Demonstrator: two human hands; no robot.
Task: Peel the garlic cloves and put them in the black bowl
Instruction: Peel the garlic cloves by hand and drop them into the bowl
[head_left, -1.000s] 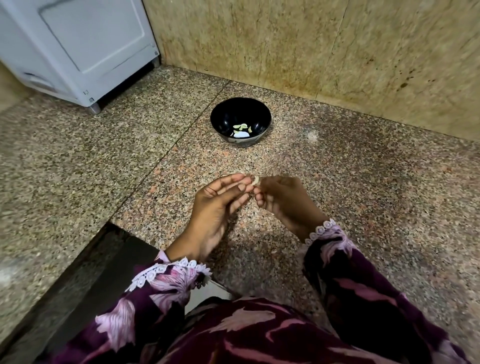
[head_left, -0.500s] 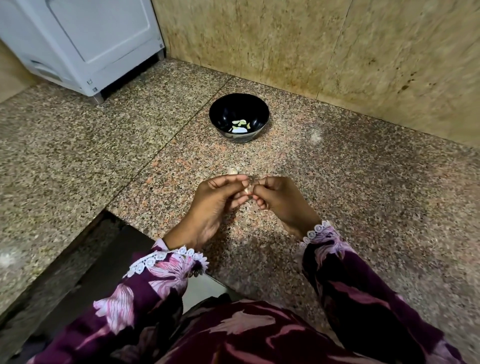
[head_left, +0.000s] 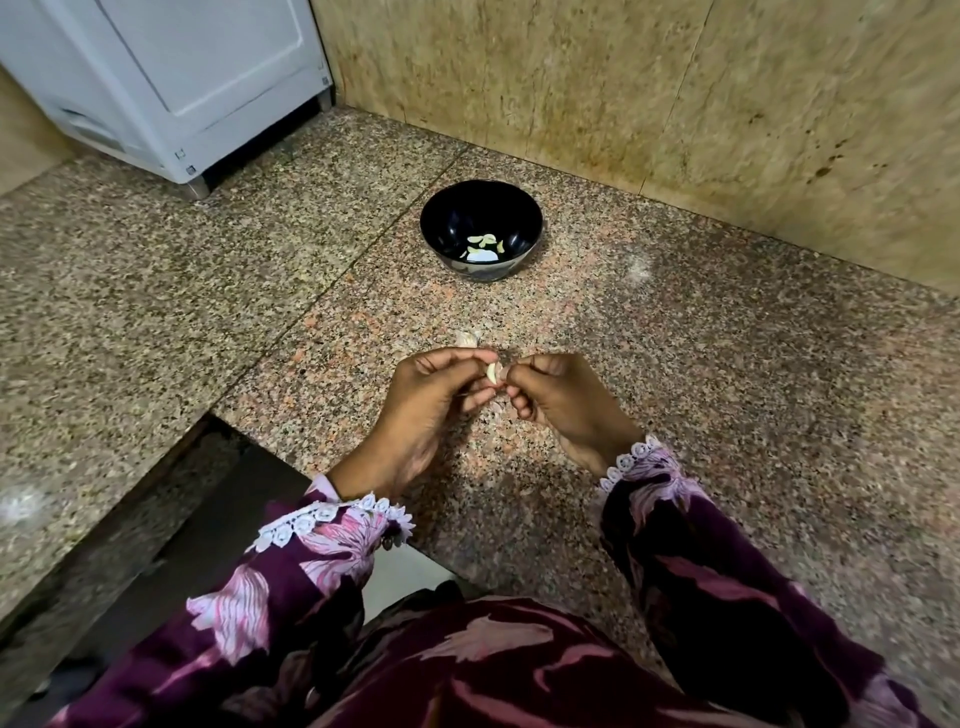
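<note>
A pale garlic clove (head_left: 492, 373) sits between my two hands, low over the granite floor. My left hand (head_left: 431, 400) pinches it with thumb and fingertips, and my right hand (head_left: 550, 397) pinches at it from the other side with curled fingers. Straight ahead stands the black bowl (head_left: 447, 228), with several peeled cloves (head_left: 484, 245) lying at its bottom. Another unpeeled garlic piece (head_left: 467, 339) lies on the floor just beyond my left hand.
A white appliance (head_left: 171, 83) stands at the back left. A beige stone wall (head_left: 675, 104) runs behind the bowl. The granite slab (head_left: 727, 389) ends in a dark step-down (head_left: 171, 519) at my near left. My patterned sleeves and lap fill the foreground.
The view has shifted slightly. My fingers have worked around the clove, so more of its pale body shows between the fingertips. The garlic piece on the floor has come into sight.
</note>
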